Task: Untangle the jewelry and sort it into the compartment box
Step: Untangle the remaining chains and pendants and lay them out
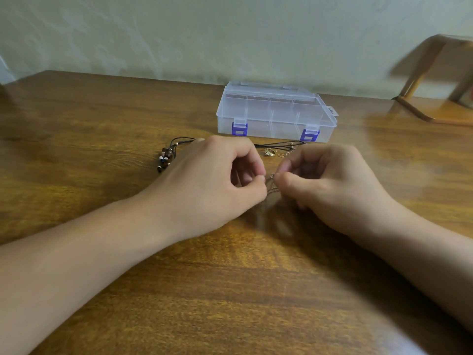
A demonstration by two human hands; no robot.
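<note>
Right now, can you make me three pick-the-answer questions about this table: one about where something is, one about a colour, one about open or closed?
1. Where are the beads?
A. left of the hands
B. inside the box
C. on the stand

2. What colour are the box's latches?
A. red
B. blue
C. green

3. The box lid is:
A. off
B. propped open
C. closed

A: the beads lie on the table, left of the left hand.
B: both latches are blue.
C: the lid lies flat, latches down, while the right hand and left hand pinch a chain.
</note>
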